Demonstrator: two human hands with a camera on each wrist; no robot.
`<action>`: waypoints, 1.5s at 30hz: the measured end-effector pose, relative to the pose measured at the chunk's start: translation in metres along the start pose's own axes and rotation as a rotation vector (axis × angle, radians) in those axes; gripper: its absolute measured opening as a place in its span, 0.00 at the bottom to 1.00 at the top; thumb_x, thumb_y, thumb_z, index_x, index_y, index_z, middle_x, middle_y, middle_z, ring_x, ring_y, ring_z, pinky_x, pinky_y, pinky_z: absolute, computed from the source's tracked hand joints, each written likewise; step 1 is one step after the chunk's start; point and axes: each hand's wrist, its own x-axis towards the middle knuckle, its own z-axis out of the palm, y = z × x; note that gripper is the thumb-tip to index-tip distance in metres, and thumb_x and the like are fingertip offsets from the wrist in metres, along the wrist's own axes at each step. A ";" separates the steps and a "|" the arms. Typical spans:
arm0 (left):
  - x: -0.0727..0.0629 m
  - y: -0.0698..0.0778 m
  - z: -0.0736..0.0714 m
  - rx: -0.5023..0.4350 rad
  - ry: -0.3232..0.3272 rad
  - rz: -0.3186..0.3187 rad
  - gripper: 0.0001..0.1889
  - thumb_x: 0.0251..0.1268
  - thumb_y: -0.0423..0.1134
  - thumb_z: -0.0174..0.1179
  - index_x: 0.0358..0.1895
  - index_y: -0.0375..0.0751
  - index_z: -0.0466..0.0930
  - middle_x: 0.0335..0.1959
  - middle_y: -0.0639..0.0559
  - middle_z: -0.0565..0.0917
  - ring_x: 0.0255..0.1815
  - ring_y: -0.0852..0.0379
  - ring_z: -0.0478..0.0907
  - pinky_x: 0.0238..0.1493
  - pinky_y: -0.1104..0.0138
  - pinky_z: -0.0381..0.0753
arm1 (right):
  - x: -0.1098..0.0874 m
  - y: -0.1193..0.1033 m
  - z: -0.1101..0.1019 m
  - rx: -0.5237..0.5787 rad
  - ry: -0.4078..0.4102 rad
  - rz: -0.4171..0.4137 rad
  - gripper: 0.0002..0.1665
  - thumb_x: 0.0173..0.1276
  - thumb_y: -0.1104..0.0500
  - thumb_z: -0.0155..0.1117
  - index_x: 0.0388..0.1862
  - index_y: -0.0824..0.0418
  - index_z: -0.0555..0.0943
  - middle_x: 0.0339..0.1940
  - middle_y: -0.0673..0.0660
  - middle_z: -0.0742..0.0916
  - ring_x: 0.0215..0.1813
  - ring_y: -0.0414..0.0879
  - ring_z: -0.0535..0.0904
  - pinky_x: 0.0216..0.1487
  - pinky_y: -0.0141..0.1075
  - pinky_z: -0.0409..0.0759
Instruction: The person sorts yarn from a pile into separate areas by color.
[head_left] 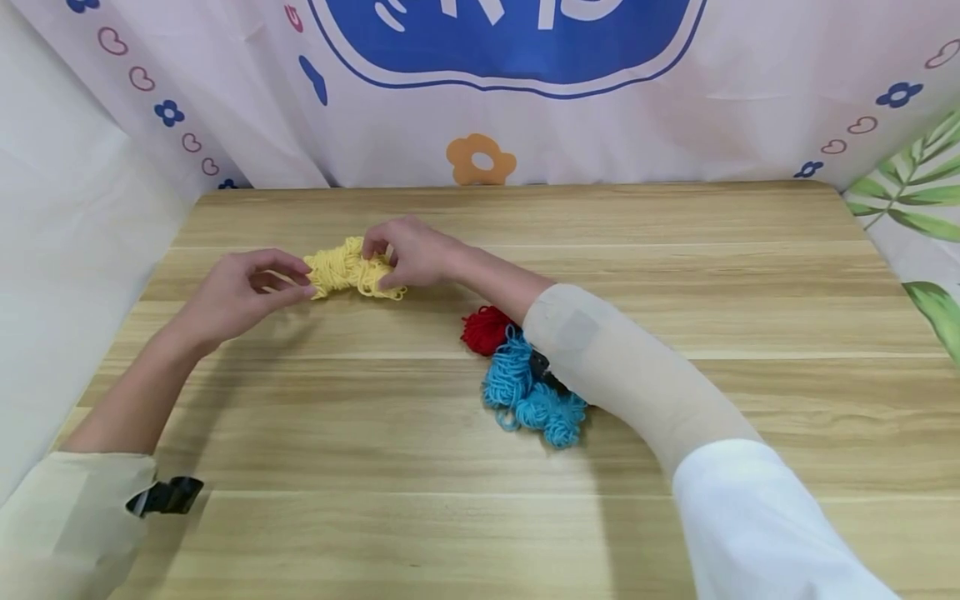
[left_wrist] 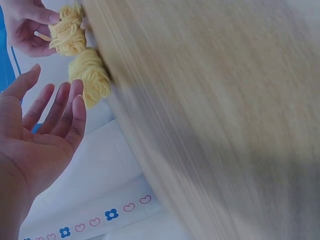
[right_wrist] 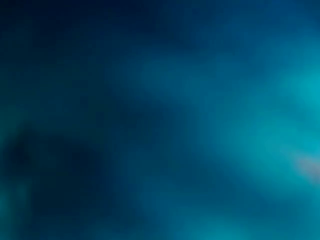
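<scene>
Broadly, a wood-grain table [head_left: 337, 450] fills most of the head view, with a white printed cloth [head_left: 585, 137] hanging behind its far edge and green leaf patterns [head_left: 926, 197] at the right. A person's arms reach in from the near side: the right one wears a white sleeve [head_left: 765, 517] with a beige cover [head_left: 615, 362] over the forearm, the left one a pale sleeve [head_left: 75, 508].

The left hand [head_left: 236, 292] is at the left end of the yellow yarn [head_left: 333, 268], its fingers apart and loosely bent; whether the fingertips touch the strands cannot be told. The right hand [head_left: 416, 252] pinches the yarn's right end between thumb and fingers. This yellow yarn lies over the far left part of the table and shows two lobes, though whether they are one bundle or two is unclear.

Nearer the middle, partly under the right forearm, lies lumpy blue yarn [head_left: 512, 375], with a smaller red yarn bundle [head_left: 486, 330] just beyond it. A black fitting [head_left: 167, 496] sits at the left cuff. The right wrist view is only a dark blue and teal blur.
</scene>
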 end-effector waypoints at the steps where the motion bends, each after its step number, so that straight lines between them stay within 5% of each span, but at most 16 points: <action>1: 0.000 -0.001 0.000 -0.003 0.000 0.002 0.15 0.70 0.34 0.68 0.56 0.31 0.82 0.45 0.47 0.88 0.38 0.70 0.82 0.38 0.75 0.82 | 0.000 0.000 0.000 0.002 0.001 0.004 0.22 0.69 0.60 0.74 0.60 0.61 0.80 0.62 0.57 0.82 0.55 0.47 0.83 0.56 0.31 0.79; 9: -0.003 -0.004 0.000 -0.009 -0.017 0.061 0.15 0.70 0.34 0.67 0.55 0.30 0.83 0.43 0.56 0.87 0.39 0.71 0.82 0.38 0.76 0.82 | 0.002 0.000 0.000 0.017 0.000 0.028 0.24 0.69 0.59 0.75 0.61 0.61 0.79 0.63 0.58 0.82 0.55 0.46 0.82 0.55 0.31 0.79; 22: -0.008 0.001 0.001 -0.020 -0.033 0.080 0.16 0.69 0.34 0.69 0.55 0.29 0.83 0.42 0.54 0.88 0.39 0.69 0.83 0.39 0.76 0.82 | 0.007 0.001 0.001 -0.017 0.004 0.032 0.30 0.66 0.53 0.78 0.64 0.61 0.79 0.64 0.58 0.82 0.59 0.47 0.82 0.63 0.31 0.75; 35: -0.009 0.009 0.005 0.002 -0.029 0.109 0.15 0.70 0.34 0.68 0.54 0.29 0.83 0.47 0.37 0.87 0.39 0.70 0.82 0.40 0.78 0.80 | 0.003 0.001 -0.006 -0.045 -0.011 0.033 0.33 0.66 0.50 0.78 0.67 0.60 0.79 0.67 0.54 0.82 0.70 0.46 0.73 0.69 0.31 0.69; 45: -0.007 0.016 0.012 -0.018 -0.038 0.138 0.14 0.69 0.31 0.68 0.53 0.28 0.83 0.47 0.36 0.86 0.39 0.69 0.83 0.39 0.77 0.82 | -0.012 0.003 -0.016 0.020 -0.008 0.024 0.35 0.66 0.53 0.78 0.68 0.62 0.78 0.67 0.60 0.81 0.49 0.45 0.86 0.58 0.32 0.79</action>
